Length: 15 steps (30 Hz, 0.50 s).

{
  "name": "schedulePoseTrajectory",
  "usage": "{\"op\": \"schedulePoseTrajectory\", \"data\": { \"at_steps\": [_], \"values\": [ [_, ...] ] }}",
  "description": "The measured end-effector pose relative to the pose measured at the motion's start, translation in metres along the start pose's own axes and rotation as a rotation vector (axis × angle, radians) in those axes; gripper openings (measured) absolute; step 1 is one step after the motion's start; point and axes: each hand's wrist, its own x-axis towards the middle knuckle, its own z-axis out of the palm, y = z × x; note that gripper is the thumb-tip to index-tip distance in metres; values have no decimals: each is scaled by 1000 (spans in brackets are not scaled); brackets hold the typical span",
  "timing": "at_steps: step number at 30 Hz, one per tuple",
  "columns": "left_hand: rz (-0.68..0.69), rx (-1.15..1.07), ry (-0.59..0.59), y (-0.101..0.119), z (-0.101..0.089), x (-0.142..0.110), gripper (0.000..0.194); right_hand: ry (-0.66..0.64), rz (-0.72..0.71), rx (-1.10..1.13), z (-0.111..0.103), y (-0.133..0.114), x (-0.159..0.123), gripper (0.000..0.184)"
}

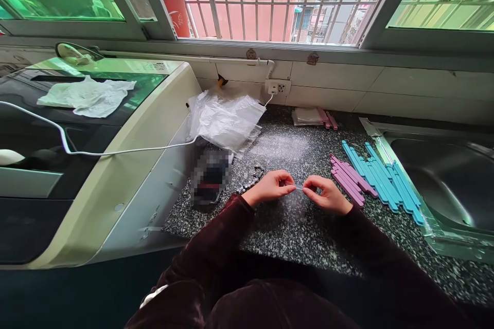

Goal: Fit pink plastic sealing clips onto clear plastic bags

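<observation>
Over the speckled countertop (285, 247), my left hand (272, 186) and my right hand (326, 194) face each other with fingertips pinched. A small piece of clear plastic (299, 187) is stretched between them, mostly hidden by the fingers, so its exact kind is unclear. To the right of my right hand lie flat pink sticks (349, 180) in a loose pile. Beside those are several flat light-blue sticks (380, 177). Behind my left wrist, a beaded string (252, 179) rests on the counter.
A blurred-out dark phone-like object (210, 177) and a heap of clear plastic bags (227, 118) lie left. At the back sit a clear packet (306, 116) and more pink sticks (328, 119). A washing machine (154, 139) borders the left, a metal sink (443, 175) the right.
</observation>
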Motion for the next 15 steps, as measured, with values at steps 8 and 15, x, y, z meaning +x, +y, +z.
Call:
{"op": "schedulePoseTrajectory", "data": {
  "at_steps": [8,15],
  "values": [
    [72,40,33,-1,2,0,9,17,10,8,2,-1,0,21],
    [47,1,86,0,-2,0,11,65,50,9,0,-1,0,21]
  ]
}}
